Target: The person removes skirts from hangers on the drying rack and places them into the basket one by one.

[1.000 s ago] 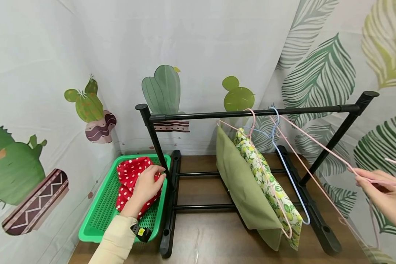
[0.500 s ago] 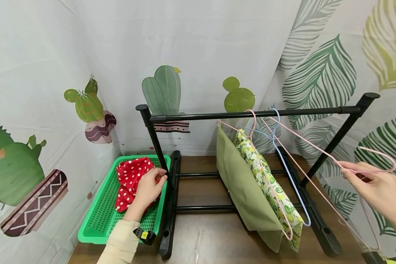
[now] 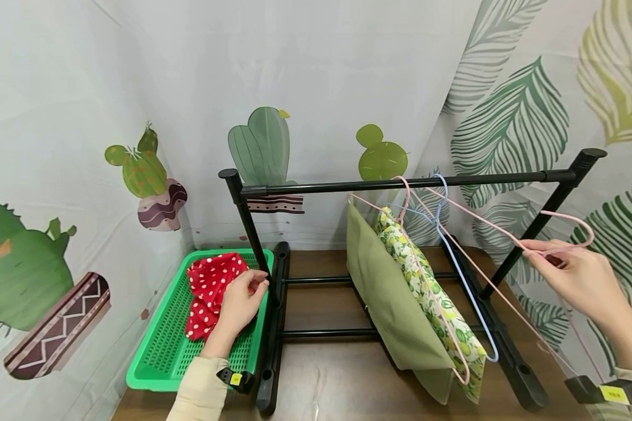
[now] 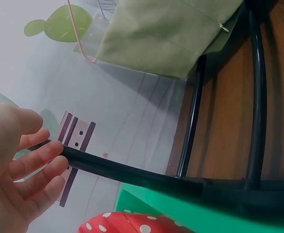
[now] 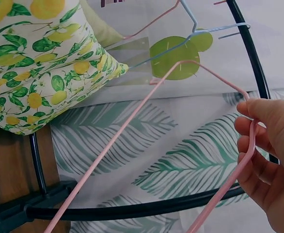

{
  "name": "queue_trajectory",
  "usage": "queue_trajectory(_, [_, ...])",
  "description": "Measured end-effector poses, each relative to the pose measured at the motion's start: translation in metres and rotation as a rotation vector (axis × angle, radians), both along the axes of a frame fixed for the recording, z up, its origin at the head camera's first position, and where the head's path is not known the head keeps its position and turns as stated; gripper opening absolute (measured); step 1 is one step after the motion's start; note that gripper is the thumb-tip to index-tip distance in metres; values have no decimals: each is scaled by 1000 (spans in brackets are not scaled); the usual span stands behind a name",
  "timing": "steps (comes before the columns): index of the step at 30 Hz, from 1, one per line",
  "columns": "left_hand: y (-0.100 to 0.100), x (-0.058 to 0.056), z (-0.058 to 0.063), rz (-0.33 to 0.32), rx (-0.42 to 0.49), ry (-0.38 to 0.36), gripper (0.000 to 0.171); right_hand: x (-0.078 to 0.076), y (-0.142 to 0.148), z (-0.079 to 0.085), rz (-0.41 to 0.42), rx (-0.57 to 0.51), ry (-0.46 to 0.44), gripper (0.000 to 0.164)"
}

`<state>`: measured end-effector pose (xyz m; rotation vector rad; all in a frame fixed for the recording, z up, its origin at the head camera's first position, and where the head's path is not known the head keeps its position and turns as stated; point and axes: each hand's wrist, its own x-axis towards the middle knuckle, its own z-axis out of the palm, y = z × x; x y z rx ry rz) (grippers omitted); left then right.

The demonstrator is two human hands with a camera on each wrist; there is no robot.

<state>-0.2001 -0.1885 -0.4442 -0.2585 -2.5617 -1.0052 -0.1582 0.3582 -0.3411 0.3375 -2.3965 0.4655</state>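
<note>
My right hand (image 3: 584,280) pinches a pink clothes hanger (image 5: 219,194) near the base of its hook, at the right of the black rack (image 3: 321,187). Nothing hangs on this hanger, and its far end passes behind the blue hanger (image 3: 445,187) in the head view. At the rack's left post, my left hand (image 3: 242,299) has its fingers loosely bent and holds nothing. Its fingertips lie at the post (image 4: 118,167); whether they touch is hard to tell. Below that hand, a red polka-dot cloth (image 3: 205,295) lies bunched in the green basket (image 3: 148,345).
From the rack's top bar hang an olive-green cushion cover (image 3: 381,292) and a lemon-print cover (image 5: 40,82). A second pink hanger (image 3: 406,193) and the blue one hook over the bar. The rack stands on a brown table (image 3: 337,386), with printed cloth walls behind.
My right hand has moved left toward the rack with the pink hanger, bringing its hook fully into view. The left hand has shifted slightly right, staying by the left post.
</note>
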Motion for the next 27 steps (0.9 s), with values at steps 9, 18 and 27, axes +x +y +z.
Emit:
queue_trajectory(9, [4, 0, -3, -3, 15, 17, 15, -13, -11, 10, 4, 40, -9, 15])
queue_trajectory(18, [5, 1, -12, -17, 22, -12, 13, -27, -18, 19, 23, 93, -69, 11])
queue_trajectory(27, [12, 0, -21, -26, 47, -17, 13, -39, -31, 26, -11, 158, -126, 18])
